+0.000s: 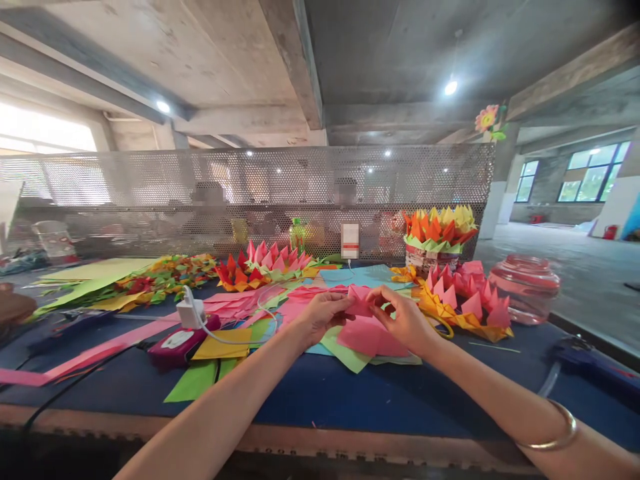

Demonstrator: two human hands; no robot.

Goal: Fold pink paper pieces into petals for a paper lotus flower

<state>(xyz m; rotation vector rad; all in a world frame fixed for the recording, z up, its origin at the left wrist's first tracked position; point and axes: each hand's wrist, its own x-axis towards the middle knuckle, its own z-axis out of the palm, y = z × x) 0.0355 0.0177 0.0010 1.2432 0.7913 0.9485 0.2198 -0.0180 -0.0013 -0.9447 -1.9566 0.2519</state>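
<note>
A small piece of pink paper [359,301] is held up between both hands over the table. My left hand [327,313] pinches its left edge, fingers closed. At its right edge, the thumb and fingertips of my right hand [400,317] are closed on the same paper. Beneath them lie loose pink sheets [367,337] and a light green sheet [347,348]. Pink and yellow folded-paper petals [463,300] sit to the right of my right hand. Whether the held paper is creased cannot be made out.
A purple power strip [183,343] with a white charger [191,312] and cables lies left. A clear plastic jar [525,290] and a glue gun [600,367] are at right. Paper flowers [433,233] stand before a perforated metal screen [320,177]. Another person's hand [15,303] shows far left.
</note>
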